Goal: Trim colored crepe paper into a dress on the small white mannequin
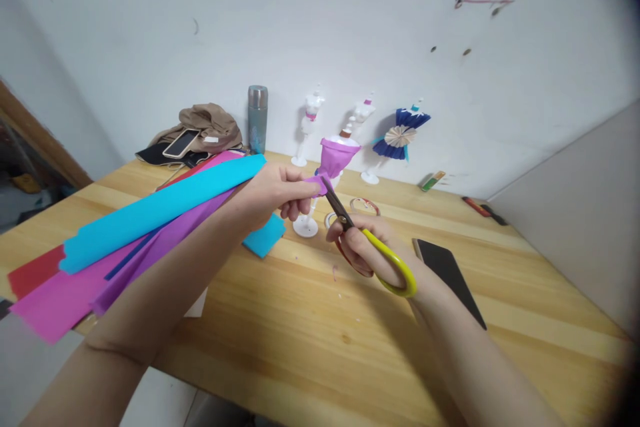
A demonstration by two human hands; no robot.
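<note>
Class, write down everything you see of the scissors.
The scissors have dark, metallic blades joined at a pivot, and a yellow, plastic-looking handle loop. Held in the right hand above the table, they point forward and left, tips at the purple piece pinched by the left hand. Blade opening is unclear.

Single head view, close in, from above near side of tabletop (290, 347), facing forward-down across it to wall (300, 27) behind.

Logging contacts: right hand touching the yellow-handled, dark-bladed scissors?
Touching. The head view shows the right hand wrapped around the yellow-handled, dark-bladed scissors.
</note>
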